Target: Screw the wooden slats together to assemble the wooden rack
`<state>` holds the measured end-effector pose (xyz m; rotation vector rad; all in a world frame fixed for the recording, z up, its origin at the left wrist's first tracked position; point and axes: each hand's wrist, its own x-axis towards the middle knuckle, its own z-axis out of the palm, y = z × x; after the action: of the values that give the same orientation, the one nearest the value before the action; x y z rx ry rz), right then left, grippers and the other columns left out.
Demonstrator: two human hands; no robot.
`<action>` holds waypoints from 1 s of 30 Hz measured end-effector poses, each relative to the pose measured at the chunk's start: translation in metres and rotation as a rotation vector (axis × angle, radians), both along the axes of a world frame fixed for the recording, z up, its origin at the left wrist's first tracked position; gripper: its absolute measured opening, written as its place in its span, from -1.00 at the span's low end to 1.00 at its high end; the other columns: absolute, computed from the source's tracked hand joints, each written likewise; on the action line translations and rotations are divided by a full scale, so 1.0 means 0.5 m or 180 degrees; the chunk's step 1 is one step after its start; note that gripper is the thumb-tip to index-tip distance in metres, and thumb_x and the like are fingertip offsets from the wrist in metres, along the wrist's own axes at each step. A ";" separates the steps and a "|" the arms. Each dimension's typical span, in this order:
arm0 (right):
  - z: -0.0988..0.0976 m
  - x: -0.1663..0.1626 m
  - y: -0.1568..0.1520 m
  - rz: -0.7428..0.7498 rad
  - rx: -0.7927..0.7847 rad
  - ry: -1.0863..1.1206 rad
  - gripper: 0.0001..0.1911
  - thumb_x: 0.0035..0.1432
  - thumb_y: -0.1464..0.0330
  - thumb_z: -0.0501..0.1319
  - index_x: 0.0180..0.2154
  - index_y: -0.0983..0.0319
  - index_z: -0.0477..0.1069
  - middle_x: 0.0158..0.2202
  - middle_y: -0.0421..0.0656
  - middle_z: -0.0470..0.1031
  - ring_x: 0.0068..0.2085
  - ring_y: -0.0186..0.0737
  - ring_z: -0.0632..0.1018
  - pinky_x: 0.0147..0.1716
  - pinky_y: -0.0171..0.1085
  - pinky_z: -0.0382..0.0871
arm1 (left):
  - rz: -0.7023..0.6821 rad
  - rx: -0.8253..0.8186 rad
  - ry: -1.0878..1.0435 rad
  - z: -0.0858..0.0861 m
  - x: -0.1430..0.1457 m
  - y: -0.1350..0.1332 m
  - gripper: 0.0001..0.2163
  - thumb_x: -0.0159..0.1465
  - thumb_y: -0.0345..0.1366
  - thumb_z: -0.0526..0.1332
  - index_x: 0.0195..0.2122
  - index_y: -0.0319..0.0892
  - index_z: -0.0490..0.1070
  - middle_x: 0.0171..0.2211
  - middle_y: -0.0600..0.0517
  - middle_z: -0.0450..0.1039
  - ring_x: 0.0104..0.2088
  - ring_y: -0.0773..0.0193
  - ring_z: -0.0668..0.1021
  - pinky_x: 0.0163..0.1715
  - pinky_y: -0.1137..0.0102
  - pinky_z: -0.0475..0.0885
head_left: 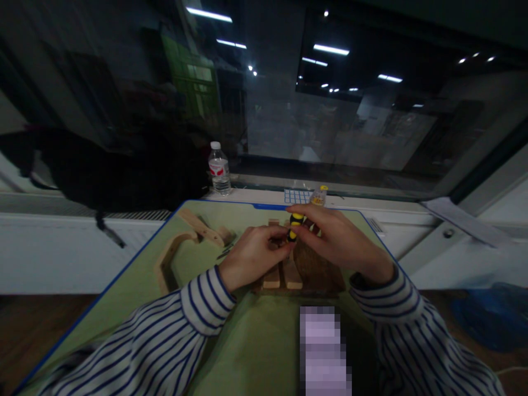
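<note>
Striped sleeves (160, 333) flank a banded yellow-and-black tool handle (296, 219).

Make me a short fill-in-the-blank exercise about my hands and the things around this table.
1. The right hand holds a handle colored black and ____.
2. The curved piece lying to the left of the left hand is made of ____.
3. The bottle by the window has a ____ cap.
4. The table is edged in ____.

Missing words: yellow; wood; white; blue.
</note>
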<state>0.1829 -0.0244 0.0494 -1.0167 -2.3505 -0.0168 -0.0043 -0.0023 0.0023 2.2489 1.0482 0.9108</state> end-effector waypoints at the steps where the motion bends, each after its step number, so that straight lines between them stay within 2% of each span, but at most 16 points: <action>1: 0.000 0.000 0.000 -0.0008 -0.0002 -0.0005 -0.65 0.25 0.38 0.12 0.07 0.28 0.30 -0.04 -0.06 0.50 -0.22 -0.26 0.54 -0.24 -0.25 0.42 | 0.0012 0.0005 -0.0022 0.001 0.000 -0.001 -0.81 0.21 -0.27 0.23 -0.17 -0.11 0.54 -0.28 0.11 0.59 -0.30 0.30 0.58 -0.29 0.46 0.38; 10: 0.001 -0.005 0.003 0.0009 0.0124 0.0028 -0.69 0.24 0.36 0.16 0.02 0.27 0.33 -0.10 -0.08 0.51 -0.20 -0.24 0.53 -0.19 -0.24 0.42 | 0.0114 -0.0028 0.0079 -0.004 0.001 0.003 -0.79 0.23 -0.17 0.20 -0.22 -0.12 0.55 -0.30 0.06 0.59 -0.32 0.26 0.58 -0.32 0.44 0.38; 18: -0.001 -0.006 -0.004 -0.0026 -0.0072 0.0137 -0.58 0.23 0.38 0.14 0.12 0.25 0.25 -0.04 -0.08 0.50 -0.30 -0.31 0.54 -0.23 -0.26 0.44 | 0.0015 -0.0043 0.0115 -0.006 0.000 0.004 -0.80 0.26 -0.22 0.16 -0.24 -0.12 0.55 -0.31 0.06 0.59 -0.34 0.27 0.57 -0.30 0.44 0.38; 24: -0.003 -0.004 0.001 -0.0070 0.0009 0.0049 -0.64 0.25 0.38 0.11 0.08 0.25 0.29 -0.06 -0.07 0.52 -0.28 -0.27 0.55 -0.24 -0.23 0.44 | 0.0003 -0.0023 0.0276 0.000 0.000 0.001 -0.79 0.25 -0.25 0.14 -0.21 -0.14 0.54 -0.38 0.05 0.57 -0.39 0.28 0.55 -0.37 0.45 0.36; 30: -0.001 -0.004 0.000 -0.0048 -0.0051 0.0077 -0.67 0.25 0.35 0.13 0.05 0.24 0.28 -0.11 -0.07 0.51 -0.25 -0.24 0.55 -0.25 -0.21 0.43 | 0.0025 -0.0076 0.0058 0.000 0.000 0.001 -0.73 0.24 -0.14 0.19 -0.12 -0.12 0.53 -0.26 0.04 0.58 -0.28 0.24 0.58 -0.29 0.43 0.40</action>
<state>0.1810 -0.0243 0.0489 -1.0367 -2.3246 0.0084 -0.0044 -0.0021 0.0021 2.2389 1.0711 0.8782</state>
